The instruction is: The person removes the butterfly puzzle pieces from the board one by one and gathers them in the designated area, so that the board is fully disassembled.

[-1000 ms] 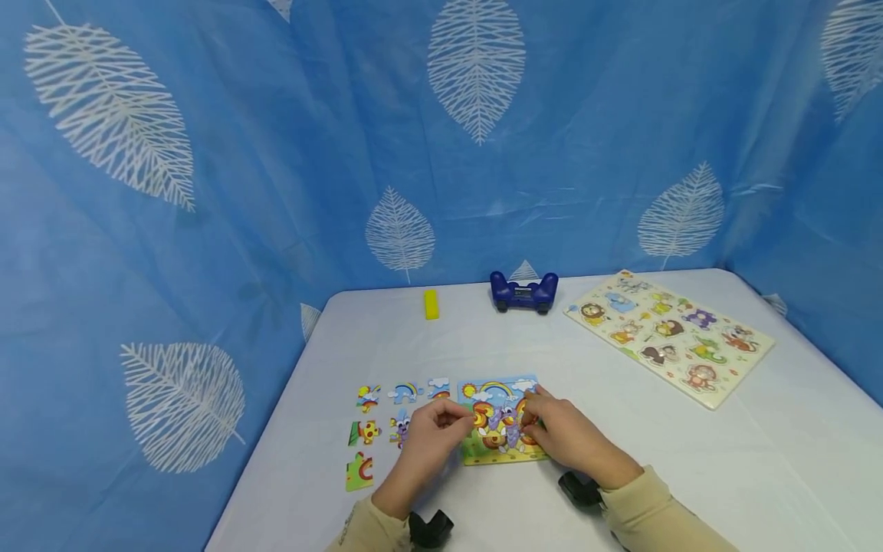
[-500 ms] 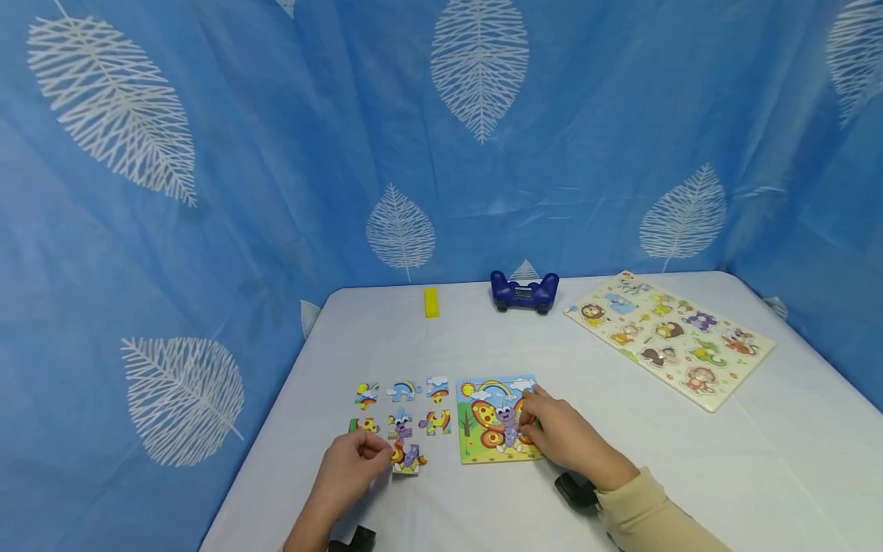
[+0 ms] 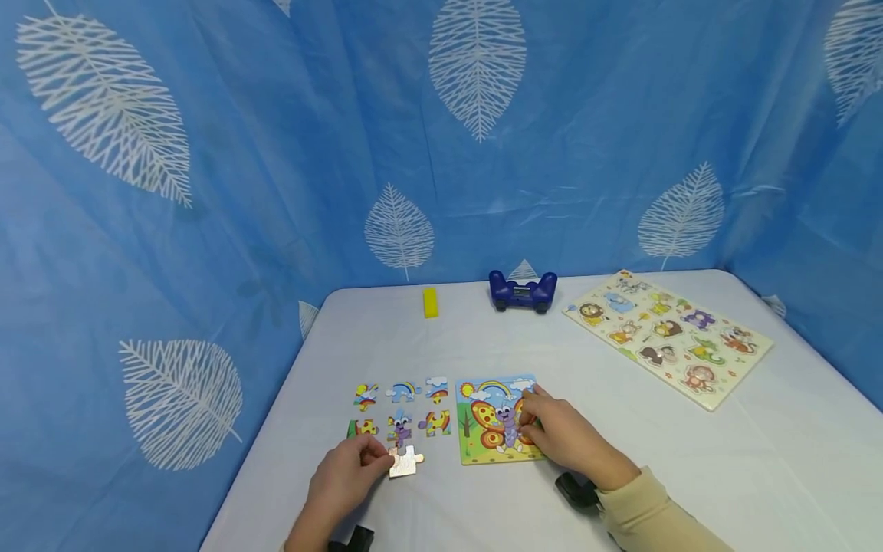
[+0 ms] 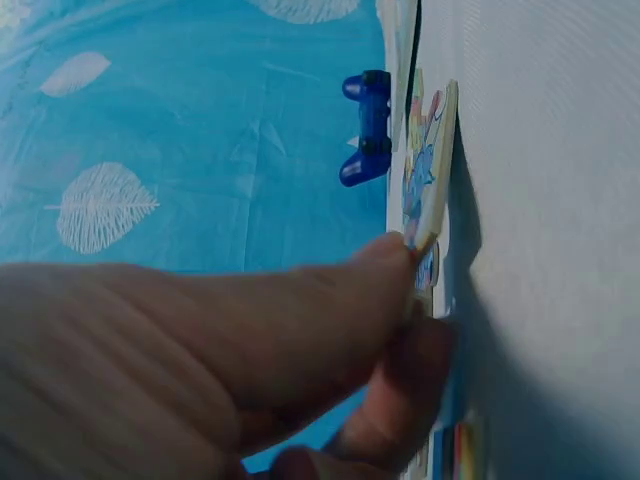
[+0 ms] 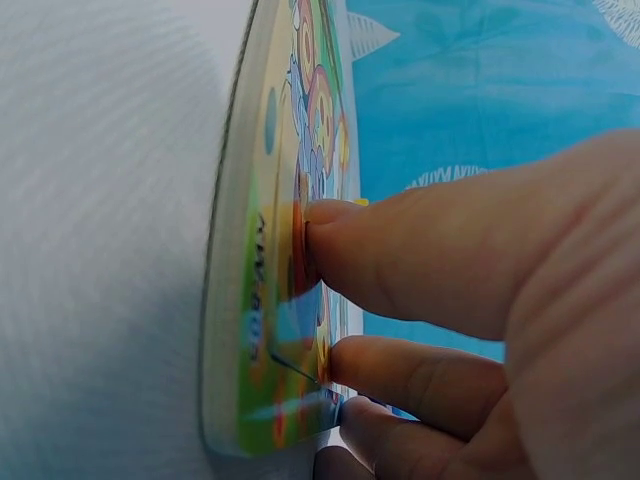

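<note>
My left hand (image 3: pixel 345 469) pinches a thin wooden jigsaw piece (image 3: pixel 405 462) by its left edge, between thumb and bent fingers. Glare whitens the piece in the head view; the left wrist view shows the piece (image 4: pixel 436 170) nearly edge-on. Several loose jigsaw pieces, one with a blue insect face (image 3: pixel 400 426), lie in rows just beyond. To the right is a square butterfly puzzle board (image 3: pixel 500 452). My right hand (image 3: pixel 569 433) rests over its right side. In the right wrist view its thumb and fingertips (image 5: pixel 345 360) touch the board's face, spread apart.
At the back of the white table (image 3: pixel 386 337) lie a yellow block (image 3: pixel 431 303) and a blue game controller (image 3: pixel 522 292). A larger animal puzzle board (image 3: pixel 672 337) lies at the back right. Blue leaf-patterned curtain (image 3: pixel 310 153) stands behind and along the sides.
My left hand has moved left from the butterfly board to the loose pieces and taken hold of one, whose face now catches the light. My right hand has stayed on the board.
</note>
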Action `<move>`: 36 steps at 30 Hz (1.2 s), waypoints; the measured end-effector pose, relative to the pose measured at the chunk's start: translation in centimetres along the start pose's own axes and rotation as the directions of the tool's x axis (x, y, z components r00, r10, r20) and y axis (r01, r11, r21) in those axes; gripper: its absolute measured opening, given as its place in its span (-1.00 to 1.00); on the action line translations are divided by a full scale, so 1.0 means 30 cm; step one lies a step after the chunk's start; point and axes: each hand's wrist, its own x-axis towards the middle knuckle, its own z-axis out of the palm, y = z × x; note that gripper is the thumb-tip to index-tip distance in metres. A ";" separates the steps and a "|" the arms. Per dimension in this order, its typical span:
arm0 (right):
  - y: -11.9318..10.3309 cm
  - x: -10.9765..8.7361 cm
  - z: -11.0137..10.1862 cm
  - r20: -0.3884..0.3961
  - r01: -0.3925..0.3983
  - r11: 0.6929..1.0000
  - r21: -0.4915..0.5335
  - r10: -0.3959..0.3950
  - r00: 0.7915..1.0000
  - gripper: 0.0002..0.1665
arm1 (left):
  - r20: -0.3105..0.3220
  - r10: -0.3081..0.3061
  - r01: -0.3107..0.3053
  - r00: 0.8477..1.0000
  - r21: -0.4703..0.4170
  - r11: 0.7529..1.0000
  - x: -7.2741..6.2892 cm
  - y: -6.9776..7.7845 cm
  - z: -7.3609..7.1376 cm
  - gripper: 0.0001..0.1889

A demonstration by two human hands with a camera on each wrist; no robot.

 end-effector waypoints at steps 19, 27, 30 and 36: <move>0.005 0.004 0.002 0.005 -0.018 1.000 -0.009 0.018 1.000 -0.74 | 0.084 0.017 -0.017 0.996 0.000 1.000 0.013 -0.005 -0.022 -0.88; 0.009 0.004 0.003 0.003 -0.020 1.000 -0.004 0.020 1.000 -0.73 | 0.019 -0.021 0.017 1.000 0.190 0.982 0.005 0.022 0.001 -0.75; 0.009 0.002 0.003 0.000 -0.016 1.000 -0.002 0.016 1.000 -0.72 | 0.012 -0.019 0.015 1.000 0.243 0.970 -0.002 0.040 0.004 -0.72; 0.007 0.005 0.002 0.004 -0.021 1.000 -0.007 0.021 1.000 -0.74 | -0.017 0.005 0.002 1.000 0.412 0.911 -0.024 0.092 0.020 -0.69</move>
